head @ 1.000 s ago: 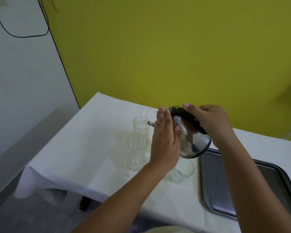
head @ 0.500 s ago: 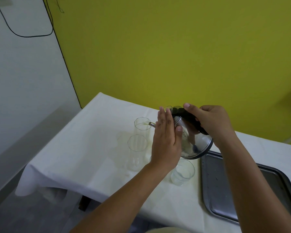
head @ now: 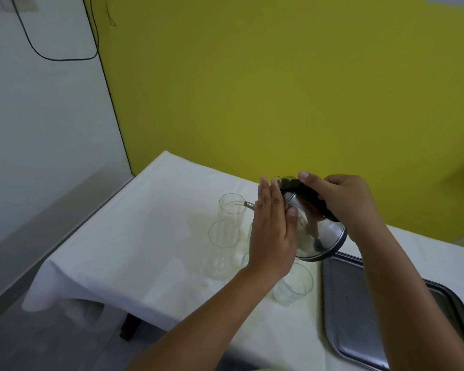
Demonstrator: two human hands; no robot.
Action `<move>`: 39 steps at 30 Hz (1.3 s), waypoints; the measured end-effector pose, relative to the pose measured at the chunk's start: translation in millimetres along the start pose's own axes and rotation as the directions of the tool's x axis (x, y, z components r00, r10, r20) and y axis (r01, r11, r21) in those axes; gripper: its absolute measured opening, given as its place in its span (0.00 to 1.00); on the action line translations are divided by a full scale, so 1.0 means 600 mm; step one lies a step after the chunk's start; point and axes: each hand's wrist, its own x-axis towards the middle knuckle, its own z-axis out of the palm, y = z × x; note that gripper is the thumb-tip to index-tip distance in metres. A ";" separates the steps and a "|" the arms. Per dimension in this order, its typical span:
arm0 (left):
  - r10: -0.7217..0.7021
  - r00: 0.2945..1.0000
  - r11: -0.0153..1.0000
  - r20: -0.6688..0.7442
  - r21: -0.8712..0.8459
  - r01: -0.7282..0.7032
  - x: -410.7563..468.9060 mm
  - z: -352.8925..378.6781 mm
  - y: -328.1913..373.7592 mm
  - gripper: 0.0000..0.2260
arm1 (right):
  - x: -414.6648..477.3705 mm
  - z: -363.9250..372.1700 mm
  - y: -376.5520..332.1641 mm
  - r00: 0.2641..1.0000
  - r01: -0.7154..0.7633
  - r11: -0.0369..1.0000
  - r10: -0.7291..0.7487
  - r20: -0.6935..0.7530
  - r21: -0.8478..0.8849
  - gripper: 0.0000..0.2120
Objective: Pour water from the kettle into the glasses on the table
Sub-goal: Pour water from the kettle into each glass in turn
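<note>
Kettle (head: 316, 231), steel with a black handle, hangs tipped above the desk (head: 150, 236), its spout reaching left over the rim of the far glass (head: 232, 206) and its base turned toward the camera and right, so its long axis runs nearly level, left to right. Right hand (head: 343, 202) has its grip closed around the handle, thumb on top. Left hand (head: 273, 231) is flat and open, fingers straight, palm against the kettle's side; it grasps nothing. A second glass (head: 223, 247) stands just in front of the far one, a third (head: 294, 286) below the kettle near the tray (head: 359, 317). A white cloth covers the desk against a yellow wall (head: 279, 89).
</note>
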 end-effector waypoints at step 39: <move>0.073 0.990 0.994 0.124 0.069 -0.082 0.003 -0.016 -0.006 0.23 | -0.034 -0.010 0.017 0.993 -0.109 0.983 0.114 -0.025 0.148 0.26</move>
